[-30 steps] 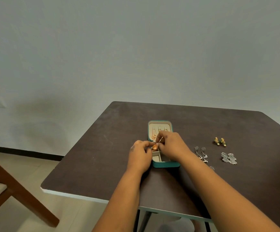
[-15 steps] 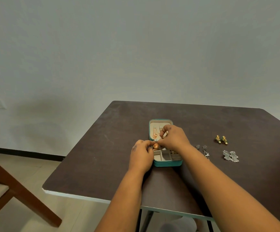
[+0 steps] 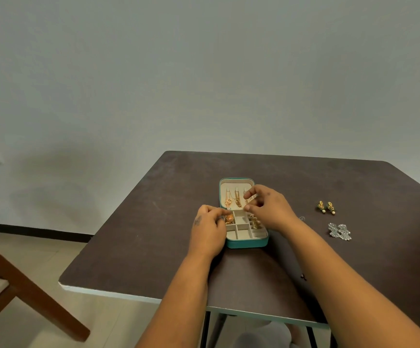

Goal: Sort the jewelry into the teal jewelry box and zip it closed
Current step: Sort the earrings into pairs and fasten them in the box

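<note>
The teal jewelry box (image 3: 247, 243) lies open in the middle of the dark table (image 3: 153, 247), its lid flat at the back. Gold chains (image 3: 233, 200) hang in the lid. A gold piece (image 3: 229, 219) and gold earrings (image 3: 254, 223) sit in the tray's compartments. My left hand (image 3: 209, 231) rests against the box's left side, fingertips pinched at the hinge line. My right hand (image 3: 270, 209) hovers over the lid's right part, thumb and forefinger pinching a thin gold chain. Part of the lid is hidden under it.
On the table to the right lie a pair of gold drop earrings (image 3: 325, 207) and a pair of silver earrings (image 3: 339, 231). A small silver piece (image 3: 302, 218) peeks out beside my right wrist. A wooden chair (image 3: 28, 292) stands at the lower left.
My right hand has moved from the box's middle up and right over the lid, uncovering the tray's compartments. My left hand has stayed at the hinge.
</note>
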